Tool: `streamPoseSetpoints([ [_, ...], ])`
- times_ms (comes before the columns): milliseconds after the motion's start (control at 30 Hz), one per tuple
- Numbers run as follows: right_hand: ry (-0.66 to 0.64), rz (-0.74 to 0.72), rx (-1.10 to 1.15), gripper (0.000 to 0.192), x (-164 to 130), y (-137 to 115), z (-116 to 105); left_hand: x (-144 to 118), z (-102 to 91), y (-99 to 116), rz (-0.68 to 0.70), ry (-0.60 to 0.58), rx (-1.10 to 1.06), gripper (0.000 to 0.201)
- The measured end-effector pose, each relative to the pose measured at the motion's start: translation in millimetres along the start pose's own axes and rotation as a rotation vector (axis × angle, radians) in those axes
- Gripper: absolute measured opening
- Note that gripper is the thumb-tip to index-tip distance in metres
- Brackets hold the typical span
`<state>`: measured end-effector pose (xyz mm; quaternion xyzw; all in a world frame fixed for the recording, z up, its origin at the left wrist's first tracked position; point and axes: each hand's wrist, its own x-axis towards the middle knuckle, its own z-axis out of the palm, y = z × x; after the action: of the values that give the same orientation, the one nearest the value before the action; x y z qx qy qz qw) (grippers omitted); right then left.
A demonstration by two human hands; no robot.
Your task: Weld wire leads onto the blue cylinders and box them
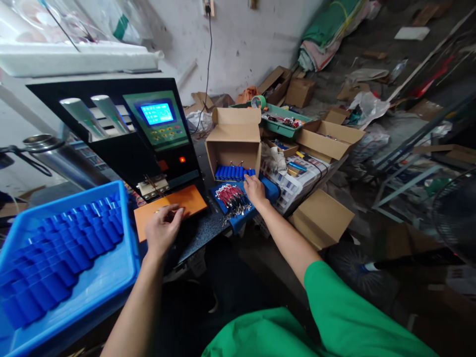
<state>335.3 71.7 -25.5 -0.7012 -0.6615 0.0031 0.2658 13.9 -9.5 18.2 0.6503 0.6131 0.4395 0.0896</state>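
Note:
My left hand (163, 227) rests on an orange board (195, 200) in front of a black machine, fingers loosely curled and thumb apart; nothing shows in its grasp. At the open cardboard box (233, 154), my right hand (255, 190) has its fingers closed on a blue battery pack (249, 172) at the right end of a row. The other blue battery packs (228, 172) lie side by side inside the box, a few thin leads sticking up. Just below, a bundle of red and black wire leads (233, 199) lies on a blue cloth (269, 190).
The black machine (148, 168) has a lit screen (157, 114). A blue tray (128, 238) at left holds many blue battery packs (70, 243). To the right stand a white basket (288, 191), a green bin (284, 128) and open cartons (323, 218). A steel flask (63, 158) stands behind the tray.

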Motion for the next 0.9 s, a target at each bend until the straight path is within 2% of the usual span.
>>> streamPoseSetpoints([
  [267,-0.055,-0.006,0.038,0.043,26.2,11.7,3.5,-0.3,1.1,1.6,-0.002,0.011,-0.003,0.037],
  [467,-0.045,0.038,0.058,0.047,21.5,11.7,8.5,-0.4,2.0,-0.2,-0.011,0.004,0.003,0.036],
  [700,0.014,-0.038,0.174,0.053,13.5,18.4,6.5,-0.9,1.8,-2.1,-0.003,-0.015,-0.007,0.035],
  [833,0.076,-0.07,0.218,0.043,12.8,12.9,-4.1,-1.2,2.5,0.1,-0.01,-0.001,-0.006,0.036],
  [900,0.009,-0.049,0.214,0.032,14.9,6.2,-7.7,-1.3,2.9,0.7,-0.011,0.004,0.002,0.036],
])
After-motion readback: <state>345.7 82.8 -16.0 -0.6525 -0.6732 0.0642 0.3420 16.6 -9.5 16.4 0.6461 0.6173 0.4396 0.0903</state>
